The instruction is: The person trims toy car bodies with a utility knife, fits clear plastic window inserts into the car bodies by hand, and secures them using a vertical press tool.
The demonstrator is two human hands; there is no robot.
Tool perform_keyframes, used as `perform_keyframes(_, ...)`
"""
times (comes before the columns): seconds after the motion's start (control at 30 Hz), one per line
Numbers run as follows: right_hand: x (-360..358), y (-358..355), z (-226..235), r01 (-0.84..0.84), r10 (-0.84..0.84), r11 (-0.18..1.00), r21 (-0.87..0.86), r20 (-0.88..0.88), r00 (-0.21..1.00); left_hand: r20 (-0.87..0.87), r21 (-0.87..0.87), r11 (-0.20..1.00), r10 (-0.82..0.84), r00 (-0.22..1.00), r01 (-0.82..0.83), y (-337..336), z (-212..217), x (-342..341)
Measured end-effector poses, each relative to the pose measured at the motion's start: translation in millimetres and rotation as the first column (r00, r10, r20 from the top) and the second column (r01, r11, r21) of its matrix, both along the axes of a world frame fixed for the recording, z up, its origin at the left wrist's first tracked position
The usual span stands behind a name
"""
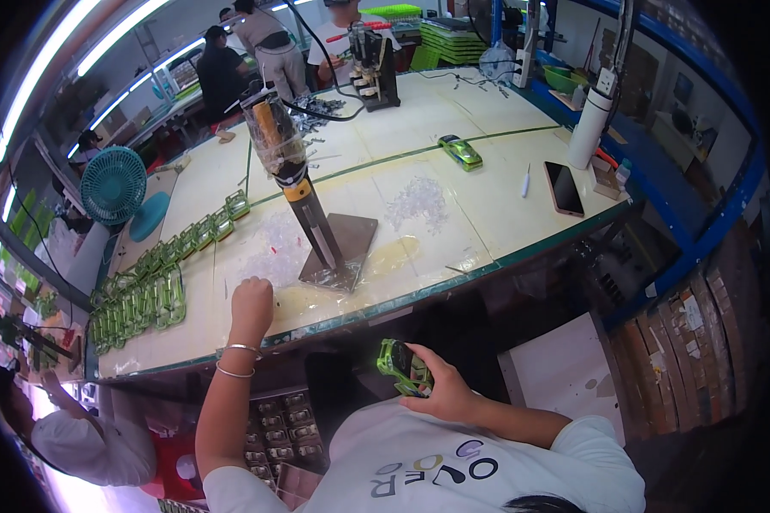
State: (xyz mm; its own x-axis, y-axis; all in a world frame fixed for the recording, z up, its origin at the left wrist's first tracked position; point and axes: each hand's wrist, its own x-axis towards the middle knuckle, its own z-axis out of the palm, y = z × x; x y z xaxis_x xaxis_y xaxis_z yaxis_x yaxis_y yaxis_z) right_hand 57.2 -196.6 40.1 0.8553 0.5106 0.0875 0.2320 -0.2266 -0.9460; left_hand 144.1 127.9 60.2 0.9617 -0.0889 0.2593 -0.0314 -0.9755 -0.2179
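My right hand (pixel 447 386) grips a green toy car body (pixel 393 359) with dark parts, held just off the table's front edge above my lap. Over the front of the table, my left hand (pixel 253 301) is closed with the fingers curled down; whatever is in them is hidden. Just beyond it spreads a scatter of small clear plastic pieces (pixel 274 248). To its right stands a press-like tool (pixel 312 214), its upper part wrapped in clear film, on a flat metal base plate (pixel 351 244). A second pile of clear pieces (pixel 417 205) lies right of that base.
Rows of green car frames (pixel 145 299) line the table's left side, near a teal fan (pixel 114 185). Farther right are a finished-looking green toy car (pixel 460 153), a screwdriver (pixel 525 183) and a phone (pixel 564 188). A tray of parts (pixel 284 427) sits below the table edge. Other people work nearby.
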Motion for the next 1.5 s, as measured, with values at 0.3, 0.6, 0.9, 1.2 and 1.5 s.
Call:
perform_keyframes(0.3, 7, -10, -11, 0.020, -0.017, 0.996, 0.082, -0.040, 0.999, 0.093, 0.014, 1.000, -0.022, 0.995, 0.021, -3, 5, -1)
perform_keyframes(0.6, 2, -17, -9, -0.011, 0.021, 0.992, 0.123, -0.079, 0.997, -0.011, 0.001, 0.989, -0.150, 0.989, 0.150, -40, -6, -31)
perform_keyframes(0.9, -6, -22, -7, -0.024, 0.027, 0.992, 0.123, -0.030, 0.999, -0.320, -0.571, 0.769, 0.115, 0.940, -0.288, -20, 20, -9)
perform_keyframes(1.2, -11, -21, -3, -0.067, 0.068, 0.988, 0.137, 0.002, 0.998, -0.300, -0.628, 0.733, 0.084, 0.950, -0.263, -8, 7, 0)
perform_keyframes(1.5, 2, -19, 11, -0.083, 0.079, 0.994, 0.076, 0.051, 0.996, -0.045, -0.997, 0.063, 0.003, 0.999, -0.045, -60, 27, -78)
